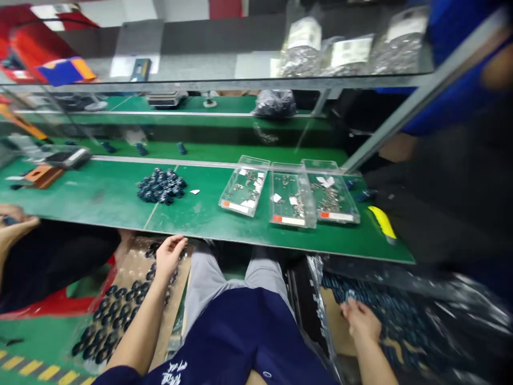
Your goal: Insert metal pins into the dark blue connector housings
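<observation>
My left hand (169,255) hangs below the green bench edge, over a plastic bag of dark ring-shaped parts (105,321) on brown cardboard; its fingers are curled loosely and I see nothing in them. My right hand (360,320) reaches down on the right into a plastic-lined box of dark blue rings (395,315), fingers bent among the rings; whether it holds any is hidden. A heap of the same dark rings (161,185) lies on the green bench top (100,198).
Three clear trays of small metal parts (245,185) (289,195) (331,191) stand on the bench's right half. A yellow tool (382,222) lies at the right end. Another person's arm (14,219) shows at left, and a person in blue (460,80) stands at right.
</observation>
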Motion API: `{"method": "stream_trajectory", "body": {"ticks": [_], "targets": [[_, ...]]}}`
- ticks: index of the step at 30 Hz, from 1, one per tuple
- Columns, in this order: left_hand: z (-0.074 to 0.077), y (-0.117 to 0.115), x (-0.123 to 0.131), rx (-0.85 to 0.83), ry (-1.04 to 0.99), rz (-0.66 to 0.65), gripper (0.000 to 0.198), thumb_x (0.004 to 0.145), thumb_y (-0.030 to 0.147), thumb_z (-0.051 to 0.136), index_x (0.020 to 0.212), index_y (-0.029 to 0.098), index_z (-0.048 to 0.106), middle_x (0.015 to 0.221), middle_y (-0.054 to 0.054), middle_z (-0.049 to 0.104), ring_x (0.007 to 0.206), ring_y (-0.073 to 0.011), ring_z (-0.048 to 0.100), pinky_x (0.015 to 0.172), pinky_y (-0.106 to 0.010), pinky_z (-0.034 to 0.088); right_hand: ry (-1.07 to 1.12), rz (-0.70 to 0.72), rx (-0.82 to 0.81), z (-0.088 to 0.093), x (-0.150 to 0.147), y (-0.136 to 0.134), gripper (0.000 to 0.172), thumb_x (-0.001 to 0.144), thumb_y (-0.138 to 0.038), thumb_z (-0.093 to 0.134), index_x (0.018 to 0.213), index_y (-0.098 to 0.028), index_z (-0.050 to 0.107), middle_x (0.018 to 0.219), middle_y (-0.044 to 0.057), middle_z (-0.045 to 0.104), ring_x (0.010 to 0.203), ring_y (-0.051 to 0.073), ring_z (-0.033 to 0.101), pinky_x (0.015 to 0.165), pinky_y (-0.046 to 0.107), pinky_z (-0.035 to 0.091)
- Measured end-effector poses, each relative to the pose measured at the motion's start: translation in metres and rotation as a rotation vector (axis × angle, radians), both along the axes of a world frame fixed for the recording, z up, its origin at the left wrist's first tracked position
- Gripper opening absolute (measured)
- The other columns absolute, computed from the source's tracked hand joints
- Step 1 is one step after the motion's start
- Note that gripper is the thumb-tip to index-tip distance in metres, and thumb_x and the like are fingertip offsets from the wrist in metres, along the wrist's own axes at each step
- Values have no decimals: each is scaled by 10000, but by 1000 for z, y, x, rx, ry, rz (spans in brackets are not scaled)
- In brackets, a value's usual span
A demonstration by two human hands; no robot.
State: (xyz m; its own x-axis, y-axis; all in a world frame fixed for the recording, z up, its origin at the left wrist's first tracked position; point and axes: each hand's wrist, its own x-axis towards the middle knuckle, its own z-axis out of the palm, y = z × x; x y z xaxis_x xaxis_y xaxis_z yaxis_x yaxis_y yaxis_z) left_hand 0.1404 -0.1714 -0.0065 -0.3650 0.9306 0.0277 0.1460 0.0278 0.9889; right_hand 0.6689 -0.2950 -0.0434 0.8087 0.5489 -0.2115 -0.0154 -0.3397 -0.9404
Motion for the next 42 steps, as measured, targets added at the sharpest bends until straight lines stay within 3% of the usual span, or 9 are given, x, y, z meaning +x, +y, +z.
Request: {"method": "stream_trajectory", "body": {"ticks": [3,7,11,20,23,25,28,33,42], "targets": [[17,5,58,44,-15,-260,364,770,414,760,1007,147,691,926,-90,754,869,-216,727,874,-387,584,92,-90,184,27,-10,-11,672,558,-560,832,1055,-205,552,714,21,676,570,207,690,601,360,593],[59,7,146,237,7,-736,312,840,335,711,1114,187,680,1052,-97,727,968,-214,704,899,-375,576,137,259,495,76,-68,21,631,673,-438,825,1179,-212,522,934,78,740,723,192,725,742,373,613],[96,0,205,439,1,-1036,602,791,325,772,1346,227,564,1368,-139,584,1268,-278,568,1025,-418,525,160,496,620,102,-138,58,509,766,-421,788,1165,-249,524,1017,59,726,783,186,722,792,385,618],[81,3,203,223,-244,-634,420,813,333,740,1191,192,622,1247,-132,670,1141,-253,658,1019,-415,525,-323,771,557,88,-199,85,413,843,-346,704,1223,-229,591,1071,83,725,895,193,724,808,311,607],[67,19,182,150,-295,-491,388,814,333,723,1149,171,616,1177,-129,703,1098,-239,678,1001,-406,529,-442,1026,510,98,-173,113,352,880,-349,655,1200,-205,660,975,61,748,824,170,722,795,285,599],[56,31,167,103,-316,-437,394,790,331,727,1132,170,615,1139,-118,716,1101,-245,679,1003,-412,523,-505,974,407,107,-138,151,273,948,-338,550,1118,-185,699,839,36,744,741,150,708,787,279,584],[40,41,152,32,-355,-425,385,781,334,689,1122,174,612,1045,-96,725,1035,-250,692,897,-397,561,-747,801,68,118,-82,227,268,972,-248,481,1078,-155,709,931,70,746,867,172,697,871,298,533],[35,39,150,-19,-161,-438,351,780,312,706,1091,179,614,910,-42,694,870,-178,671,828,-312,525,-897,1038,-423,103,-45,321,185,842,-107,611,952,-131,758,1012,137,739,960,239,665,861,303,492],[35,36,153,-86,-13,-464,327,790,371,713,1038,187,607,862,-29,682,798,-171,664,807,-316,520,-832,1098,-460,78,-55,326,91,805,-120,655,831,-123,742,924,124,735,849,201,638,741,254,446]]}}
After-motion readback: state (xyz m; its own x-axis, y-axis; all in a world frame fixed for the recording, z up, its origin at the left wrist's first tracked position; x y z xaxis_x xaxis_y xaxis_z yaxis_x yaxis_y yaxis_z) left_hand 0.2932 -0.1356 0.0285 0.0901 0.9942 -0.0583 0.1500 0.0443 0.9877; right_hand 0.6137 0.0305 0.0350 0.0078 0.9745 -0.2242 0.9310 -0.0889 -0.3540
